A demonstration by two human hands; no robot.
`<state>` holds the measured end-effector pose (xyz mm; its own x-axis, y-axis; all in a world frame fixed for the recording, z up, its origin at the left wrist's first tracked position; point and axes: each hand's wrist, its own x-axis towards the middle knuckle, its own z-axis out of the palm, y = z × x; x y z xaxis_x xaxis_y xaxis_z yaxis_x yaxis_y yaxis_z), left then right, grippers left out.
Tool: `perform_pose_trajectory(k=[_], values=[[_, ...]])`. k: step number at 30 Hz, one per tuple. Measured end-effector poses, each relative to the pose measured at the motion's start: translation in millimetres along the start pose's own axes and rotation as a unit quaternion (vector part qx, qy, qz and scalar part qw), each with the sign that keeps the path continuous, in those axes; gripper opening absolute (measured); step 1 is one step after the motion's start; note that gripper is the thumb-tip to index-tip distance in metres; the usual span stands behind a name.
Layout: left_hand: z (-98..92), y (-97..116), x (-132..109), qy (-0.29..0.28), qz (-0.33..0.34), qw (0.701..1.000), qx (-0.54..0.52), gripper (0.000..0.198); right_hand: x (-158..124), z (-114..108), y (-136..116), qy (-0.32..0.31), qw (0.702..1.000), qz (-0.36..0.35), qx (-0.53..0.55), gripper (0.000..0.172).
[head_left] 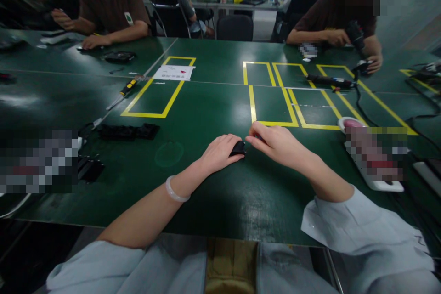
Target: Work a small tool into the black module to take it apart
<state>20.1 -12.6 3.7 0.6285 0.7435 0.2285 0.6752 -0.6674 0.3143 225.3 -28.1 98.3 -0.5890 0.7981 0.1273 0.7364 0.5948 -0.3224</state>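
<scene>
My left hand rests low over the green table at the middle, its fingers wrapped round a small black object. Just to the right, my right hand is closed, thumb and fingers pinched together beside the black object's right end. Something small and dark shows between those fingers, too small to make out. A narrow gap parts the two hands.
Black parts lie left of my hands, near a yellow-black screwdriver. A white paper lies among yellow tape outlines. At right are a white tray and a black power tool. People sit across the table.
</scene>
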Motion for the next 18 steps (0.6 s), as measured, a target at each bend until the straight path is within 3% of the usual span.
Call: perform_pose_trajectory(k=[18], values=[[-3.0, -1.6, -0.8, -0.005, 0.006, 1.0, 0.03, 0.04, 3.1, -0.2, 6.2, -0.006, 1.0, 0.003, -0.012, 0.027]])
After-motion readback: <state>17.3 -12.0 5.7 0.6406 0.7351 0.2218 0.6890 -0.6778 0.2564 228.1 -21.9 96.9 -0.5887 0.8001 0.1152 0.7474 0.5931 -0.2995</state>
